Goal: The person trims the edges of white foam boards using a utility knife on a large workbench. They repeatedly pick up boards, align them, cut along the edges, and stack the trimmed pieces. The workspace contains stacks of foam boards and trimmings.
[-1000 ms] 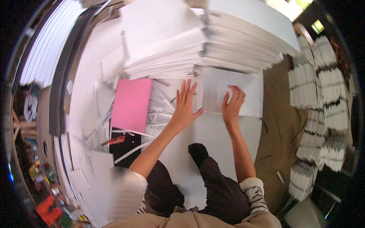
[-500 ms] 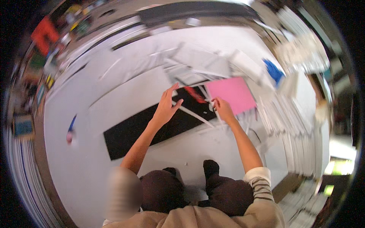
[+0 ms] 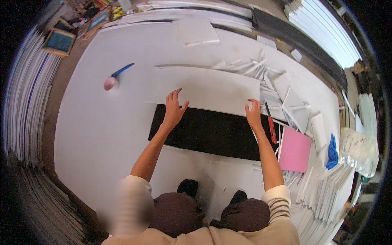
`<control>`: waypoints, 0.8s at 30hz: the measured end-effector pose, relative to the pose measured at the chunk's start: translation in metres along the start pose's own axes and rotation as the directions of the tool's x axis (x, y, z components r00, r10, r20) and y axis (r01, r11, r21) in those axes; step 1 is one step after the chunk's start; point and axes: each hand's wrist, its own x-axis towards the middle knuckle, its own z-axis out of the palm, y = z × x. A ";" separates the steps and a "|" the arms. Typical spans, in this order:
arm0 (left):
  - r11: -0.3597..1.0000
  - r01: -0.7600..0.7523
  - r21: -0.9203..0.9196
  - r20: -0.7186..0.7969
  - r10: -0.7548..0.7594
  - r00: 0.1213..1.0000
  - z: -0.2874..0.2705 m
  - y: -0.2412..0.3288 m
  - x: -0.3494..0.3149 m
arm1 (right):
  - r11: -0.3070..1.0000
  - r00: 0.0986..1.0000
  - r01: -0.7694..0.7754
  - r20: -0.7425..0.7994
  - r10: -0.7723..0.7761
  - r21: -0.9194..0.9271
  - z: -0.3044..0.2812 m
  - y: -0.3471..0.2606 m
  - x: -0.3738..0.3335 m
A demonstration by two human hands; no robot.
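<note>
while both arms reach fwd, left hand (image 3: 173, 109) & right hand (image 3: 254, 114) press flat, fingers spread, on white board (image 3: 204, 90).

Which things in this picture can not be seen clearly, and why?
- Head view: the black mat is partly hidden by the white board.
- Board under left hand and right hand: covered.
- Red cutter: blade too small.
- White sheet stacks: bent, cut by rim.
</note>
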 end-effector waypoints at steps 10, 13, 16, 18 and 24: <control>0.954 -0.131 0.271 0.169 0.086 0.982 0.105 0.011 0.017 | 0.944 0.929 -0.329 -0.181 0.322 -0.013 0.020 0.073 0.012; 0.940 -0.150 0.307 0.154 0.107 0.982 0.109 0.011 0.015 | 0.891 0.867 -0.445 -0.208 0.453 0.086 0.023 0.072 0.022; 0.939 -0.166 0.301 0.152 0.125 0.981 0.105 0.009 0.011 | 0.776 0.771 -0.617 -0.097 0.630 0.133 0.008 0.062 0.029; 0.951 -0.157 0.266 0.158 0.118 0.980 0.100 0.011 0.008 | 0.776 0.760 -0.606 -0.162 0.630 0.176 0.006 0.054 0.026; 0.950 -0.204 0.235 -0.047 0.221 0.974 0.057 0.052 0.026 | 0.825 0.778 -0.423 -0.316 0.543 0.375 -0.038 0.043 0.000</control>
